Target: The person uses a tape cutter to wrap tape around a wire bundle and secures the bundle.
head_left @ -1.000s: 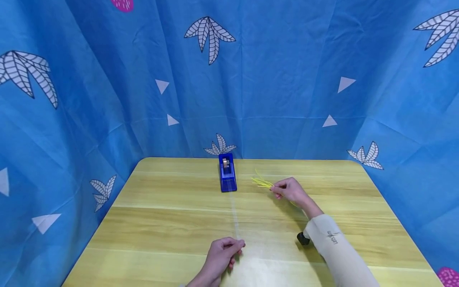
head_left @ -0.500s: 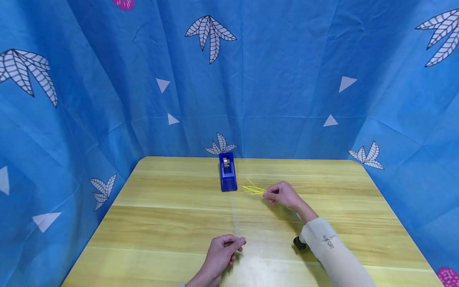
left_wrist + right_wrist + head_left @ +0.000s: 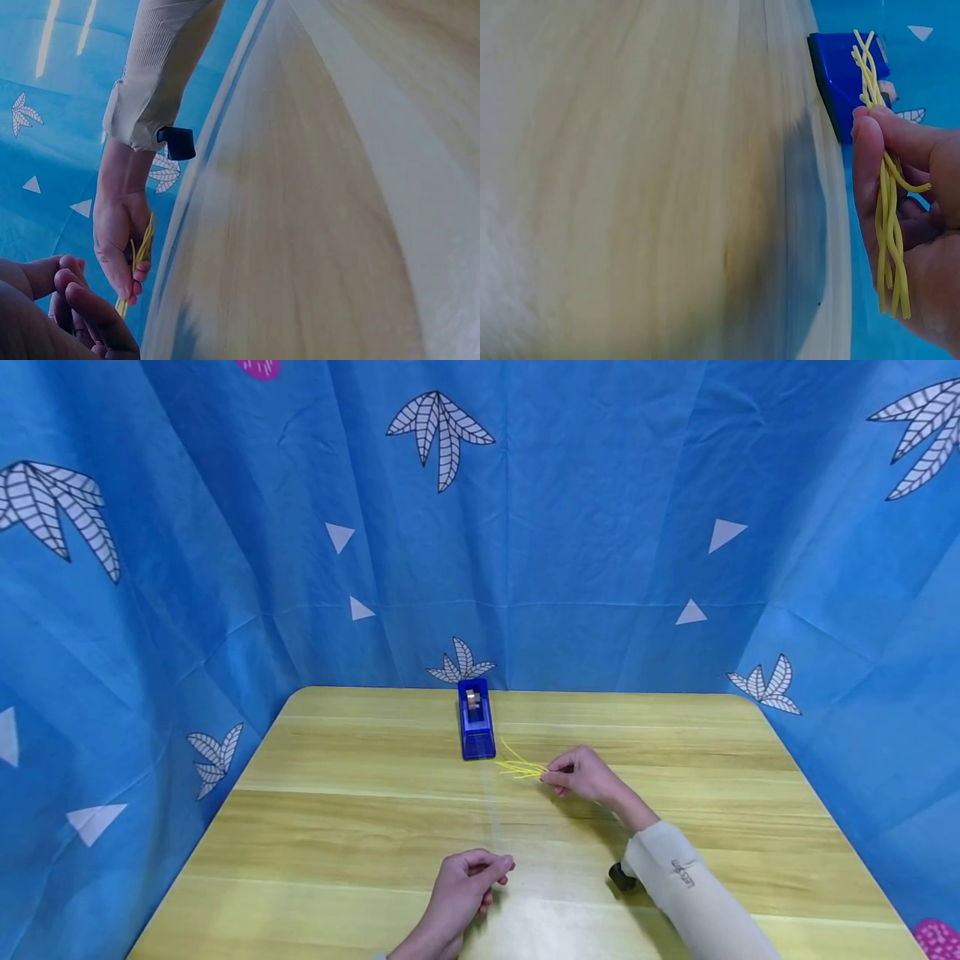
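Blue curtain backs the bench. Front-right of the tape dispenser, the right hand pinches yellow strands, probably light and bendy, best held mid-bundle; before the dispenser, the left hand pinches clear tape, likely clingy.

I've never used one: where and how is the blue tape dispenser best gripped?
Probably hold the blue tape dispenser by its long sides, from the left: it's narrow, tape stretches from its near end, and yellow strands reach toward its right side.
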Tool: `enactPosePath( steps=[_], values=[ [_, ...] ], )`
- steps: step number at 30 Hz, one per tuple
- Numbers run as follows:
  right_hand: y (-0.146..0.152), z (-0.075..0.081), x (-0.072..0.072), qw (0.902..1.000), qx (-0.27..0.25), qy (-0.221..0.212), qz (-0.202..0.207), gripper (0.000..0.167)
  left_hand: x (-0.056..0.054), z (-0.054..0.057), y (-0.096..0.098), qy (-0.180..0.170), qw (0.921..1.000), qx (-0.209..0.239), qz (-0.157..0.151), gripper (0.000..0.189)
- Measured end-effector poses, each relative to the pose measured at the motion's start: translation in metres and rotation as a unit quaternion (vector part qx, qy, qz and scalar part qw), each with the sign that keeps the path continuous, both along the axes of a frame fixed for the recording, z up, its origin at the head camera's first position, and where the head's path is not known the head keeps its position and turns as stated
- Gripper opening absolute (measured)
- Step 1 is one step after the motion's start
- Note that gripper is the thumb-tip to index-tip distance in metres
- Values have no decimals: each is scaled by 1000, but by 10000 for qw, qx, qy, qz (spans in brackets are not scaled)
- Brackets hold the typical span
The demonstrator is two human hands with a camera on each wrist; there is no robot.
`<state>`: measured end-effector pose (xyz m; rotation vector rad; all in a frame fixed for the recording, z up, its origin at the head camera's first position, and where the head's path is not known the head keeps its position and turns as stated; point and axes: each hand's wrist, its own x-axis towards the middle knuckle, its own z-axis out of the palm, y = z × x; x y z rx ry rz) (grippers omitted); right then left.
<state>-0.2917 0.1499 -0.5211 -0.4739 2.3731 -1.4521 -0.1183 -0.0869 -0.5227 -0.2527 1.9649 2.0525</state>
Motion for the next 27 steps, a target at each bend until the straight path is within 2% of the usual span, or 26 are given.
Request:
enactPosePath(
  steps=[6, 12, 17, 27],
  values=[
    [-5, 1, 4, 9999, -8, -43, 160, 15, 0, 1, 1, 9, 10000, -23, 3, 33],
    [-10, -1, 6, 9992, 39, 89, 388, 14, -1, 3, 2, 6, 10000, -18, 35, 33],
    [-12, 3, 14, 9982, 101, 61, 594, 13, 0, 3, 3, 62, 10000, 3, 41, 33],
    [-28, 11, 27, 9930, -150, 82, 1171, 12, -3, 1, 7, 45, 10000, -17, 51, 31]
  ],
)
